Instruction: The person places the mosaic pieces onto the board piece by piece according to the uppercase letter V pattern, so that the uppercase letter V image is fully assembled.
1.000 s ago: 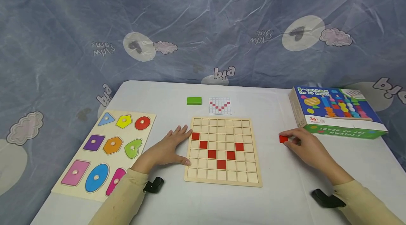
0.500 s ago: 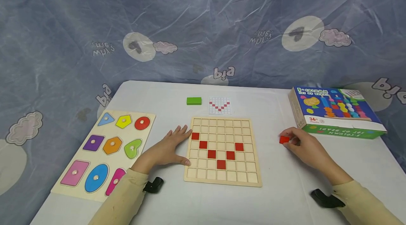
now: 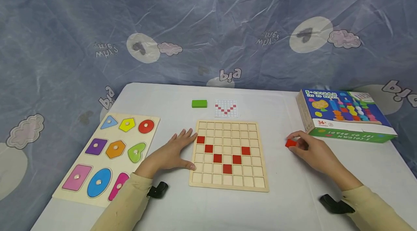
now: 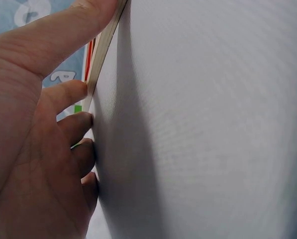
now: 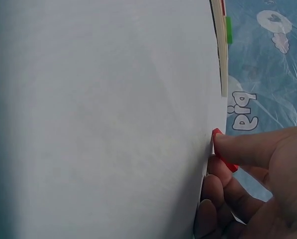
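Note:
My right hand (image 3: 314, 151) pinches a small red square tile (image 3: 290, 143) between thumb and fingers, right of the board. In the right wrist view the red tile (image 5: 224, 152) shows tilted, one edge close to the tablecloth. The wooden grid board (image 3: 229, 186) lies flat in the middle of the table, with several red tiles in its cells forming a V whose left arm is longer. My left hand (image 3: 171, 153) lies spread at the board's left edge, thumb and fingertips against the rim. In the left wrist view the board's side (image 4: 104, 55) runs along its thumb and fingers.
Behind the board lie a green block (image 3: 199, 104) and a paper card (image 3: 226, 114) printed with a red V on a grid. A knobbed shape puzzle (image 3: 122, 167) is at left. A bead-set box (image 3: 348, 115) sits at back right.
The red tile in my right fingers has turned and tilted slightly, with the hand staying in nearly the same place. My left hand and the board have not moved.

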{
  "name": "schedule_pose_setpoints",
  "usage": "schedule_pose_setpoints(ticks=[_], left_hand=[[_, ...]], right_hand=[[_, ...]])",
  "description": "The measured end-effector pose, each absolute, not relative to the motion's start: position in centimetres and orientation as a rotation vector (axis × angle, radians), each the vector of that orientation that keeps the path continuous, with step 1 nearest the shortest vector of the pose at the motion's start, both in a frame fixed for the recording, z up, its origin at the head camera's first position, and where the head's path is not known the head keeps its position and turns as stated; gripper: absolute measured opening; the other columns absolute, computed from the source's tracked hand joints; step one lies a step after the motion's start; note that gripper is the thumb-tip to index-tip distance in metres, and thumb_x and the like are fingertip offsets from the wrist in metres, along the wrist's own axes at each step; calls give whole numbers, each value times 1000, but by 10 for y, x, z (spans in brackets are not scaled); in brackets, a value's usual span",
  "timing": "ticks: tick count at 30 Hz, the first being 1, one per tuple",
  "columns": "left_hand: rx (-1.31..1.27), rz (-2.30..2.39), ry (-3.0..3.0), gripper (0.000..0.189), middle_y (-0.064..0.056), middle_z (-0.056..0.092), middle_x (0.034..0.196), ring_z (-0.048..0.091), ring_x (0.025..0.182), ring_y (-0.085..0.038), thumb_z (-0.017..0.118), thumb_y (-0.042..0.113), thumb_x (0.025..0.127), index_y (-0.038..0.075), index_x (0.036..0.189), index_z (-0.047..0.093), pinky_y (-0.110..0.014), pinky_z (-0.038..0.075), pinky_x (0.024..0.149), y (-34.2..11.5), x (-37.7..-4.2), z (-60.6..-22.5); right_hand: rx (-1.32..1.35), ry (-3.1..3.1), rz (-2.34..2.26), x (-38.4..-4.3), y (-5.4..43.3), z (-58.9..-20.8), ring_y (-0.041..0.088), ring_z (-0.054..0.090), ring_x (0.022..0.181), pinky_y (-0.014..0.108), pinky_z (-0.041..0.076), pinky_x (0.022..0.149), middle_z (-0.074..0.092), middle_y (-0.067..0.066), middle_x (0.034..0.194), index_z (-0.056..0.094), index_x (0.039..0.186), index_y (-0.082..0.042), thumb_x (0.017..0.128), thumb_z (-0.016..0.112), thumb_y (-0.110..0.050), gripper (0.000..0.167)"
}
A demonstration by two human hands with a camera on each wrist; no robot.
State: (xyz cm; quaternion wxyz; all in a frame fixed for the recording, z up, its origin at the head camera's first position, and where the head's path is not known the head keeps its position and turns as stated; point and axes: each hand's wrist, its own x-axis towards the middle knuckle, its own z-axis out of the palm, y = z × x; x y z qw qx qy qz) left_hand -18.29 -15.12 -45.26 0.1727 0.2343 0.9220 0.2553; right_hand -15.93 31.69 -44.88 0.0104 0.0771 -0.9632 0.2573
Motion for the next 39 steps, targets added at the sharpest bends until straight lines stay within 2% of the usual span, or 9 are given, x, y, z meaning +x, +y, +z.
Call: schedule_pose_setpoints(ticks=[9, 16, 21, 39], left_hand=[[664, 728, 2620, 113, -8, 17, 169, 5, 157, -29, 90, 48, 71, 16, 162, 31, -47, 4, 127, -151, -182, -451], [676, 729, 2616, 113, -10, 17, 169, 5, 157, -31, 91, 46, 71, 14, 161, 30, -48, 4, 127, -151, -182, -450], [676, 731, 2616, 113, -10, 17, 169, 6, 157, -31, 91, 45, 71, 14, 161, 30, -49, 4, 127, -151, -181, -449], [644, 702, 2621, 115, -5, 14, 170, 3, 157, -25, 91, 48, 71, 18, 162, 28, -44, 3, 127, -152, -183, -454]], right_hand=[[228, -2990, 812, -157, 314, -448, 18, 50, 73, 25, 37, 56, 55, 1, 80, 69, 120, -14, 95, 71, -11, 25], [218, -2964, 862, -158, 311, -449, 20, 58, 79, 24, 49, 64, 65, 4, 90, 65, 118, -12, 95, 72, -9, 24], [219, -2947, 884, -157, 305, -449, 21, 62, 83, 24, 52, 67, 67, 5, 93, 67, 118, -11, 94, 72, -8, 25], [263, -2934, 986, -159, 280, -446, 18, 63, 83, 23, 53, 68, 67, 2, 93, 69, 117, -11, 95, 72, -11, 23]])
